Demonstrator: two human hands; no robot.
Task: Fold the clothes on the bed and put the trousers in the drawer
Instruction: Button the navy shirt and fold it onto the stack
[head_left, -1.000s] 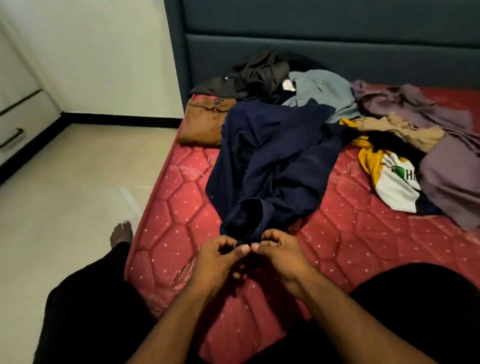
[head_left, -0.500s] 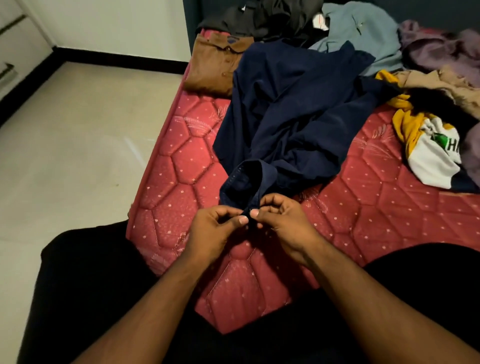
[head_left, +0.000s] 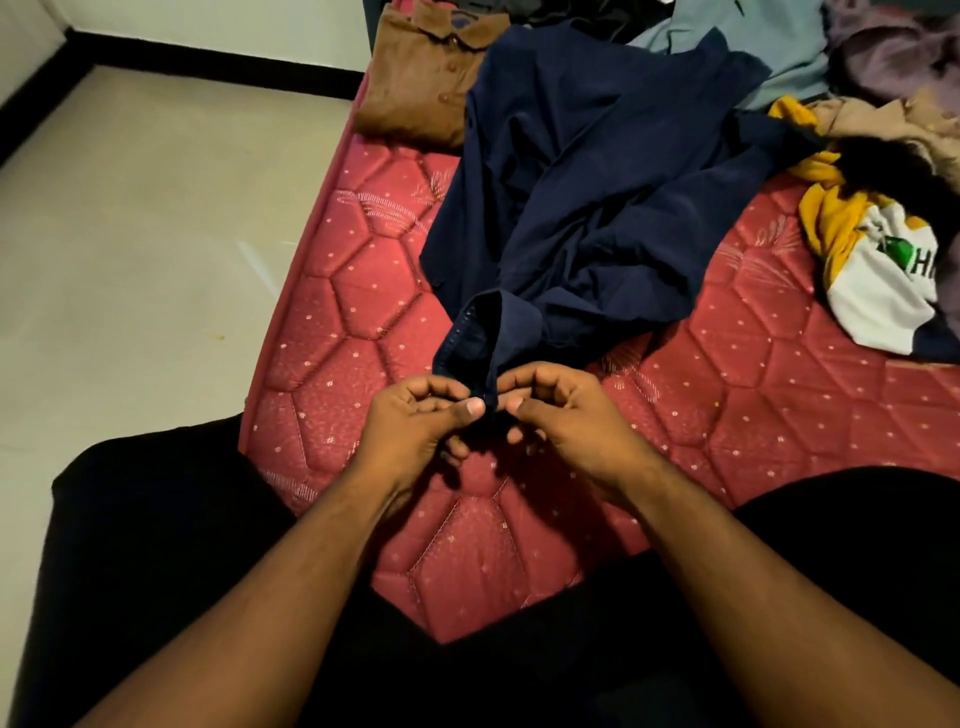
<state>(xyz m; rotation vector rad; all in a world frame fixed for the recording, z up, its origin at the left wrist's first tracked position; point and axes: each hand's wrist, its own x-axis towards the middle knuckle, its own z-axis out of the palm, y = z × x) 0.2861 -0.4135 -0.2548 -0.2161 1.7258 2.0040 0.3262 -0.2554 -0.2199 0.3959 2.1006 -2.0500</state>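
**Both hands pinching the hem of the navy trousers**

Compared with a second ago the view has tipped down and closer: the headboard and the drawers on the left are gone from sight, and the hands sit higher on the mattress, still bunched at the same hem.

The left hand (head_left: 415, 421) and right hand (head_left: 566, 415) are almost touching, fingers (head_left: 475, 407) curled in, each nipping the dark edge of the navy trousers (head_left: 587, 197) between thumb and fingertips. The rest of the trousers lies crumpled on the red mattress (head_left: 779, 405), stretching away from the hands towards the clothes pile. A brown shirt (head_left: 421, 83) sits folded just beside them at the far left, and a yellow and white shirt (head_left: 872, 275) lies off to the right.
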